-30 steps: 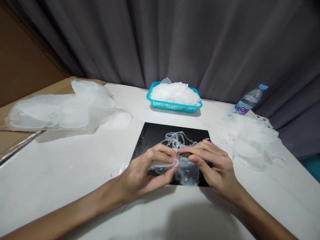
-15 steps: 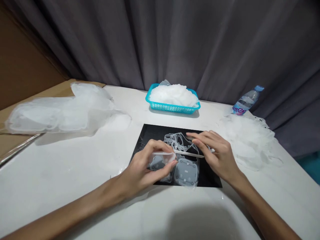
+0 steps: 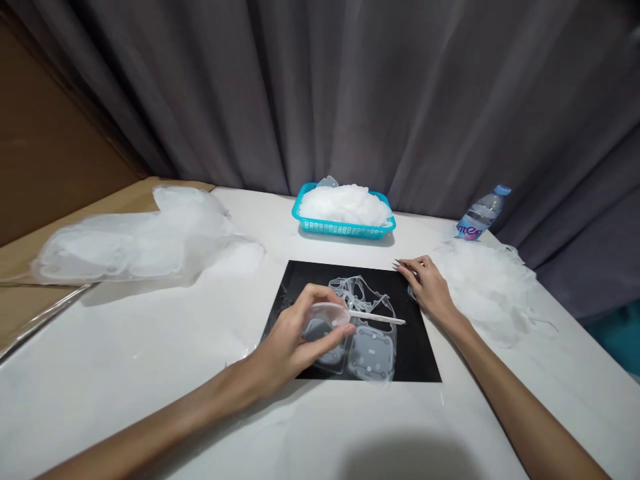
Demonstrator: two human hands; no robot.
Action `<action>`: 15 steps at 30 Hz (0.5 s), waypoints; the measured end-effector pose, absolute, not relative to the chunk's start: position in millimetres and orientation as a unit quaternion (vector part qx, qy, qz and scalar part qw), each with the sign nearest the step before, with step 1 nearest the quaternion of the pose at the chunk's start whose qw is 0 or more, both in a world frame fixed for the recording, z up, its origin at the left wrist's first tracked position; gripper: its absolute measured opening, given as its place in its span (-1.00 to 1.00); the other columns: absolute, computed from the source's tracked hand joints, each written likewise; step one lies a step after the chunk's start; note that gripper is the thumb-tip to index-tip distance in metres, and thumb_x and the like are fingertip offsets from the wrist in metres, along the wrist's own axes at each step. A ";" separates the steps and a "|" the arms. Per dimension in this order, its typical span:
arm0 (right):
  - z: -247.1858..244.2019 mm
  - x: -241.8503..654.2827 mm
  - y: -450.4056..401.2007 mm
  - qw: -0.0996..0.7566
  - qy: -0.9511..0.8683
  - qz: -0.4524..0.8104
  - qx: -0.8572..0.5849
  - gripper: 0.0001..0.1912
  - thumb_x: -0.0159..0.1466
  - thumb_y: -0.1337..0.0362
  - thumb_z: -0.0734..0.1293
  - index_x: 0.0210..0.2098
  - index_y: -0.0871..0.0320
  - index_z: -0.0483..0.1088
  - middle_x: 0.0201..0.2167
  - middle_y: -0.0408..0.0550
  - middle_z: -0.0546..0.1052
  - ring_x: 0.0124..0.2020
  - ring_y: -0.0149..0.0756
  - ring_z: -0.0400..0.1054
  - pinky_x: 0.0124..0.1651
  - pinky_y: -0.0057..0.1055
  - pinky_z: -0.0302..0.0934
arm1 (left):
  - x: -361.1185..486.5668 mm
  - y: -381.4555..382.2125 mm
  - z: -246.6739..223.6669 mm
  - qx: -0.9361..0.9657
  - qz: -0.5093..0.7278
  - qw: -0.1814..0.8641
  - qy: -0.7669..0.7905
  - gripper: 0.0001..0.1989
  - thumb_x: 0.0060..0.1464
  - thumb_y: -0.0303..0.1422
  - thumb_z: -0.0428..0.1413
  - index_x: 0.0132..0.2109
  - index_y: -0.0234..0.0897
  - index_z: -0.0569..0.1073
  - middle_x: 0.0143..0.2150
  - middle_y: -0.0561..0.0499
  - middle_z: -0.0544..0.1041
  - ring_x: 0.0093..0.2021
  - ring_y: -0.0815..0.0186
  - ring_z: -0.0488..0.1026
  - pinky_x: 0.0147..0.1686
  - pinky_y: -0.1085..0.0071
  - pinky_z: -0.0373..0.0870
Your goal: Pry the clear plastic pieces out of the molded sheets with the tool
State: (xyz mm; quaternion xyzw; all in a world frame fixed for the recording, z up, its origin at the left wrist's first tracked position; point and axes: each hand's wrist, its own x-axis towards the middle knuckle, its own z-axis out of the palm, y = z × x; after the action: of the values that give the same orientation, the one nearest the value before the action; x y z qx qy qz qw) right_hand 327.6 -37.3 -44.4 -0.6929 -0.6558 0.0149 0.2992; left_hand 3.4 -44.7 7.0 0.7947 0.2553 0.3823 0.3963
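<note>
Holding a curled clear sheet (image 3: 327, 312) in the left hand (image 3: 293, 337) over the black mat (image 3: 417, 350), pointing a white strip (image 3: 377, 318) from there toward the mat's right edge, and gripping slim tweezers (image 3: 398, 261) in the right hand (image 3: 433, 288) beyond the strip, by the far right corner.

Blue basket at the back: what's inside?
The blue basket holds a heaped white pile, with a see-through piece poking up at its far edge. The pile covers the basket's floor, so anything underneath can't be seen.
</note>
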 end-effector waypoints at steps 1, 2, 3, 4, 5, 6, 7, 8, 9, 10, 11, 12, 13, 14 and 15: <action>-45.1 331.6 -35.5 0.296 -0.662 0.019 -0.688 -0.48 0.52 -0.06 0.12 0.09 0.10 0.55 -0.08 0.10 0.51 -0.06 -0.06 0.47 -0.10 -0.21 0.33 | 3.0 -45.2 7.6 0.794 0.381 0.400 0.253 -0.76 0.34 -0.33 0.21 0.04 -0.17 0.33 -0.08 0.00 0.55 -0.11 0.28 0.58 -0.12 0.31 0.57; -45.8 335.2 -34.0 0.294 -0.668 0.021 -0.683 -0.50 0.52 -0.04 0.13 0.10 0.09 0.55 -0.08 0.10 0.50 -0.04 -0.05 0.46 -0.08 -0.20 0.34 | 2.7 -45.7 8.4 0.795 0.381 0.401 0.249 -0.78 0.35 -0.33 0.19 0.05 -0.17 0.33 -0.08 0.00 0.55 -0.10 0.27 0.58 -0.10 0.29 0.57; -46.4 338.5 -32.7 0.291 -0.673 0.023 -0.679 -0.51 0.52 -0.03 0.13 0.11 0.09 0.54 -0.08 0.10 0.49 -0.03 -0.04 0.45 -0.06 -0.19 0.34 | 2.3 -46.1 9.2 0.796 0.382 0.401 0.244 -0.80 0.37 -0.33 0.17 0.05 -0.17 0.33 -0.08 -0.01 0.54 -0.08 0.26 0.58 -0.09 0.28 0.58; -46.9 341.3 -31.7 0.290 -0.676 0.024 -0.677 -0.52 0.51 -0.03 0.14 0.11 0.09 0.53 -0.08 0.11 0.49 -0.03 -0.03 0.44 -0.06 -0.18 0.34 | 2.0 -46.6 10.1 0.798 0.381 0.400 0.239 -0.82 0.38 -0.33 0.15 0.06 -0.18 0.34 -0.07 -0.01 0.54 -0.07 0.25 0.58 -0.07 0.26 0.58; -47.3 343.6 -30.9 0.290 -0.678 0.025 -0.675 -0.53 0.51 -0.02 0.14 0.12 0.10 0.52 -0.07 0.11 0.48 -0.03 -0.03 0.44 -0.05 -0.16 0.35 | 1.8 -47.0 10.9 0.801 0.377 0.402 0.235 -0.83 0.39 -0.33 0.13 0.06 -0.18 0.34 -0.06 -0.03 0.54 -0.05 0.24 0.57 -0.06 0.25 0.58; -47.5 345.6 -30.4 0.290 -0.681 0.026 -0.672 -0.54 0.51 -0.01 0.14 0.12 0.11 0.50 -0.07 0.12 0.48 -0.04 -0.03 0.45 -0.04 -0.15 0.35 | 1.6 -47.2 11.6 0.803 0.371 0.405 0.232 -0.84 0.40 -0.34 0.12 0.07 -0.18 0.34 -0.05 -0.04 0.55 -0.03 0.23 0.57 -0.06 0.25 0.59; -47.6 347.2 -30.1 0.291 -0.684 0.028 -0.668 -0.54 0.51 -0.01 0.15 0.12 0.12 0.49 -0.05 0.12 0.47 -0.04 -0.03 0.45 -0.03 -0.15 0.35 | 1.5 -47.4 12.1 0.805 0.366 0.409 0.228 -0.84 0.41 -0.35 0.10 0.08 -0.18 0.33 -0.04 -0.05 0.55 -0.02 0.22 0.57 -0.05 0.25 0.58; -47.5 348.5 -30.0 0.292 -0.688 0.030 -0.663 -0.55 0.51 0.00 0.15 0.12 0.13 0.47 -0.04 0.12 0.47 -0.04 -0.04 0.46 0.00 -0.15 0.36 | 1.5 -47.5 12.3 0.806 0.364 0.411 0.223 -0.85 0.42 -0.37 0.09 0.08 -0.17 0.33 -0.04 -0.05 0.55 -0.01 0.22 0.57 -0.05 0.26 0.58; -47.3 349.4 -30.0 0.294 -0.693 0.031 -0.658 -0.55 0.51 0.00 0.15 0.11 0.14 0.46 -0.04 0.13 0.47 -0.04 -0.05 0.46 0.02 -0.14 0.35 | 1.6 -47.5 12.2 0.808 0.366 0.409 0.216 -0.85 0.42 -0.39 0.08 0.09 -0.17 0.34 -0.04 -0.05 0.55 -0.01 0.23 0.57 -0.05 0.27 0.57; -46.9 350.1 -30.2 0.296 -0.697 0.032 -0.653 -0.55 0.51 -0.01 0.15 0.10 0.16 0.45 -0.04 0.13 0.46 -0.03 -0.05 0.45 0.04 -0.14 0.35 | 1.7 -47.3 11.8 0.810 0.371 0.404 0.210 -0.84 0.42 -0.42 0.08 0.09 -0.17 0.34 -0.05 -0.05 0.55 -0.02 0.24 0.57 -0.05 0.29 0.57; -46.4 350.6 -30.5 0.297 -0.700 0.032 -0.648 -0.55 0.51 -0.02 0.14 0.08 0.16 0.45 -0.05 0.14 0.46 -0.02 -0.05 0.45 0.05 -0.14 0.35 | 1.9 -47.2 11.4 0.812 0.378 0.396 0.203 -0.84 0.41 -0.44 0.08 0.09 -0.18 0.35 -0.06 -0.04 0.55 -0.03 0.25 0.57 -0.05 0.31 0.56; -45.7 350.9 -30.9 0.299 -0.703 0.032 -0.645 -0.55 0.51 -0.03 0.14 0.06 0.17 0.45 -0.06 0.15 0.47 -0.02 -0.04 0.45 0.05 -0.14 0.34 | 1.9 -47.0 10.9 0.814 0.385 0.389 0.196 -0.83 0.41 -0.46 0.08 0.08 -0.18 0.36 -0.07 -0.04 0.56 -0.04 0.26 0.57 -0.05 0.32 0.55; -44.5 350.9 -31.6 0.300 -0.705 0.031 -0.642 -0.54 0.51 -0.04 0.14 0.03 0.16 0.46 -0.06 0.15 0.47 -0.02 -0.03 0.44 0.04 -0.14 0.34 | 1.9 -46.8 10.5 0.816 0.389 0.384 0.188 -0.83 0.40 -0.48 0.07 0.08 -0.18 0.37 -0.07 -0.05 0.56 -0.04 0.26 0.57 -0.05 0.33 0.55; -42.7 350.5 -32.6 0.301 -0.706 0.029 -0.640 -0.54 0.51 -0.05 0.14 0.01 0.16 0.47 -0.07 0.15 0.49 -0.02 -0.01 0.43 0.03 -0.12 0.33 | 1.7 -46.7 10.3 0.818 0.392 0.383 0.178 -0.82 0.40 -0.50 0.06 0.07 -0.19 0.38 -0.06 -0.06 0.56 -0.04 0.26 0.57 -0.05 0.34 0.55; -40.1 349.5 -34.0 0.303 -0.707 0.027 -0.638 -0.53 0.51 -0.06 0.14 0.00 0.15 0.48 -0.09 0.16 0.50 -0.02 0.00 0.42 0.03 -0.11 0.32 | 1.4 -46.7 10.4 0.819 0.394 0.382 0.167 -0.81 0.40 -0.53 0.05 0.07 -0.20 0.38 -0.05 -0.08 0.56 -0.03 0.26 0.57 -0.05 0.34 0.56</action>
State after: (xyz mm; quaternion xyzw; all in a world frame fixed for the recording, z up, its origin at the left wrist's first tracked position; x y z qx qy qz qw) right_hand 349.5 -34.0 -40.1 -0.6380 -0.7075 0.0267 0.3027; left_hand 1.4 -46.7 10.4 0.8190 0.1668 0.3940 0.3824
